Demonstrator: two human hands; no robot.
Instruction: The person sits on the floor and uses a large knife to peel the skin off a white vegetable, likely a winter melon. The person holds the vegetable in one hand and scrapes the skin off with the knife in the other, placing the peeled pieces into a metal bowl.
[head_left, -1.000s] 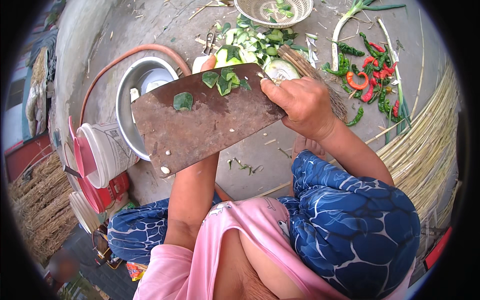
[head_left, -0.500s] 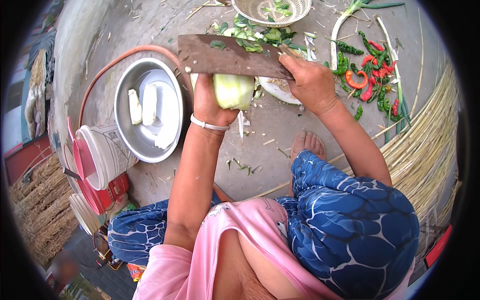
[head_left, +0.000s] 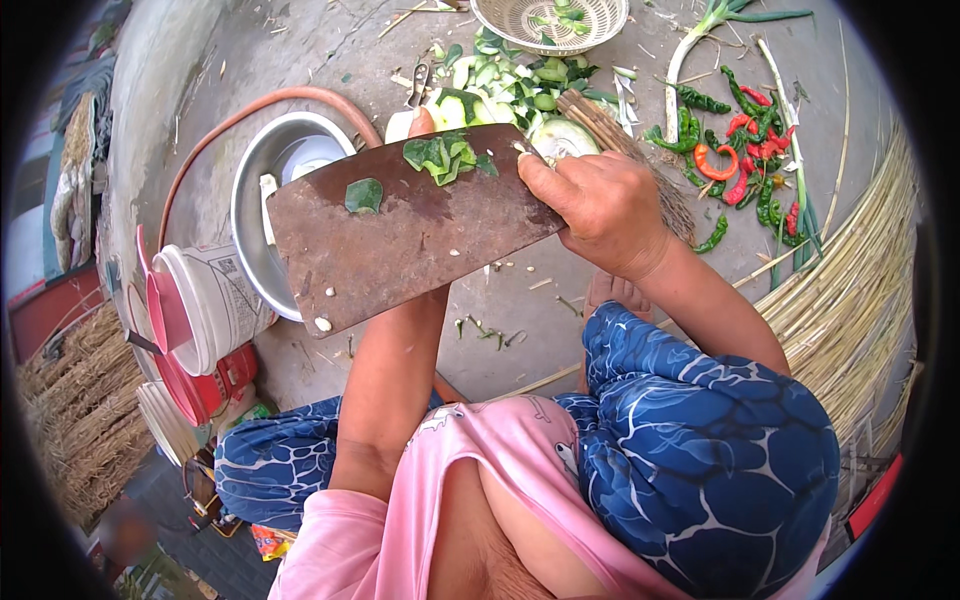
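Head cam, R hand (head_left: 605,212) clenched on cleaver (head_left: 410,235), L hand (head_left: 422,123) mostly behind, grip unclear

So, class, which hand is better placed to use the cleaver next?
Likely the right hand: it grips the cleaver, while the left hand is mostly hidden behind the blade.

Cleaver (head_left: 400,240) in right hand (head_left: 607,213)

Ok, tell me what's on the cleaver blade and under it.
On the cleaver blade lie green scraps and a few pale seeds. Under it, part of the metal basin and most of the left hand are covered, so that hand's grip cannot be seen.
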